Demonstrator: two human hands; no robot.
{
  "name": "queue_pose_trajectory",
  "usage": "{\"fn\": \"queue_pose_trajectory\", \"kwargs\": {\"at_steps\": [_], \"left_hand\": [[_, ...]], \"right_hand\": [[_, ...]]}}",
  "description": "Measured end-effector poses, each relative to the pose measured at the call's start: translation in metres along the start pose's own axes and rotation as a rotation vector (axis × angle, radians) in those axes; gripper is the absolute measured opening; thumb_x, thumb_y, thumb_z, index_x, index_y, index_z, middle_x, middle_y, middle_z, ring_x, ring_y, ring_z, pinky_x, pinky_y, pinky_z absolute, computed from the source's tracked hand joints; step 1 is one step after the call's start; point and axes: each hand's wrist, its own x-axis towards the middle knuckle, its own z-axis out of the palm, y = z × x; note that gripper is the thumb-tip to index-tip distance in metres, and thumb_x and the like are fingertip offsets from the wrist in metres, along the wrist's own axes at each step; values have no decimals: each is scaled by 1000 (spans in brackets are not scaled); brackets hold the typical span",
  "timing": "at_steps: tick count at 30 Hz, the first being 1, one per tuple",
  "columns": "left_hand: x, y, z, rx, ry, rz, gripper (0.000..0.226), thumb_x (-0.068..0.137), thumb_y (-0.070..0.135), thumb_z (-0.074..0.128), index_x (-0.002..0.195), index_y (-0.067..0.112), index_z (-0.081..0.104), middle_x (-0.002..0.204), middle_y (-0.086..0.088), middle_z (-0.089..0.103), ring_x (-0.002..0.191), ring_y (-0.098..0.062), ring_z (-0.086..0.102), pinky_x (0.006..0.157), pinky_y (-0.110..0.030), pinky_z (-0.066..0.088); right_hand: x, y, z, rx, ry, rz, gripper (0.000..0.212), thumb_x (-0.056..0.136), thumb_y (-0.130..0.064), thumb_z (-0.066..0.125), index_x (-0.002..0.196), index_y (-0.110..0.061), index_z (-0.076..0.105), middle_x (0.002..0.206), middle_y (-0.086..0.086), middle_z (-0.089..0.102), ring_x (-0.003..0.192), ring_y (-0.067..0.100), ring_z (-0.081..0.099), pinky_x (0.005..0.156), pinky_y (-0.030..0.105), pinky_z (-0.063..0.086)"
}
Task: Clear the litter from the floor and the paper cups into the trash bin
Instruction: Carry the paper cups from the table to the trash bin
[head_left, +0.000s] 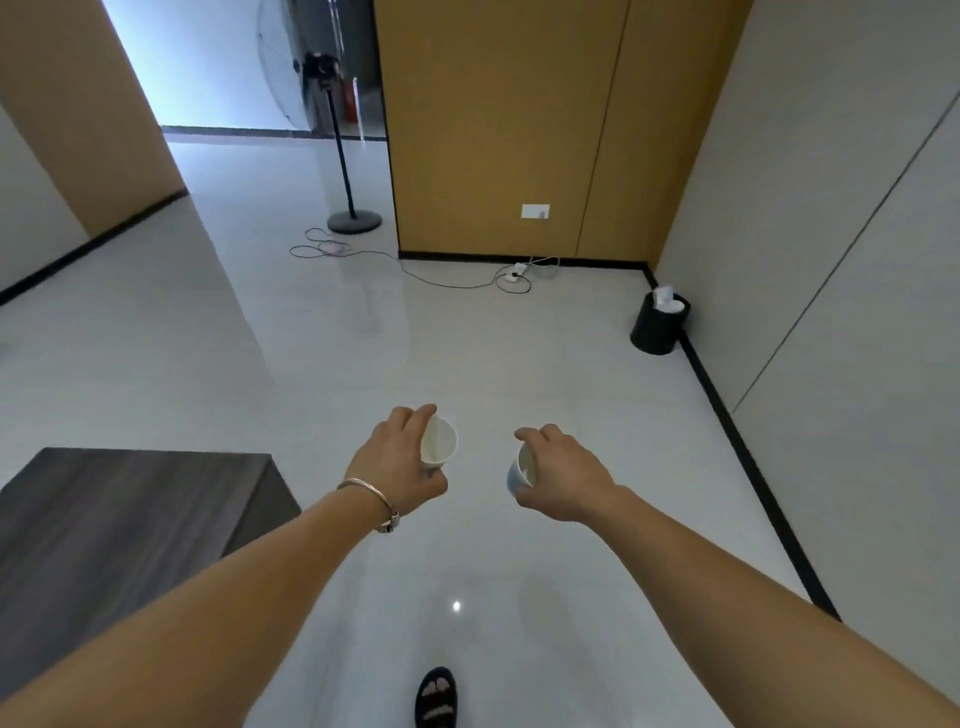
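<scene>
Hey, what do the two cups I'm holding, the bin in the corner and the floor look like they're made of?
Left cup and right cup: likely paper, matte white, thin walls with rolled rims. Trash bin: probably plastic, smooth black, slightly tapered; could be painted metal. Floor: glossy pale tile or polished stone, mirroring the ceiling light and the wall panels.

both my arms reach forward, bare to the elbow and nearly parallel, the hands held at about the same height and a little apart. my left hand (400, 462) is turned with its back up and to the left, the fingers (410, 415) curled over the top and the thumb below, closed around a paper cup (439, 441). a thin bracelet (371, 501) sits on the left wrist. my right hand (563, 475) mirrors it, back up, fingers bent down, gripping a second cup (519, 470). one foot in a dark sandal (436, 699) shows below.
</scene>
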Motion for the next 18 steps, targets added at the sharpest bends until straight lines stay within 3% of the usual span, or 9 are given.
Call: {"fn": "queue_pose_trajectory", "kwargs": {"at_steps": [11, 18], "left_hand": [[215, 81, 64, -11, -138, 292, 77, 71, 35, 69, 138, 22, 34, 131, 0, 44, 110, -23, 51, 85, -34, 49], [324, 176, 135, 0, -246, 438, 83, 73, 36, 67, 145, 28, 25, 128, 0, 42, 109, -22, 50, 85, -32, 50]], "right_hand": [[96, 143, -59, 70, 59, 346, 81, 81, -37, 69, 149, -27, 26, 140, 2, 38, 123, 25, 45, 95, 34, 45], [130, 267, -81, 125, 67, 512, 81, 81, -37, 68, 149, -26, 27, 140, 3, 38, 123, 25, 45, 95, 34, 44]]}}
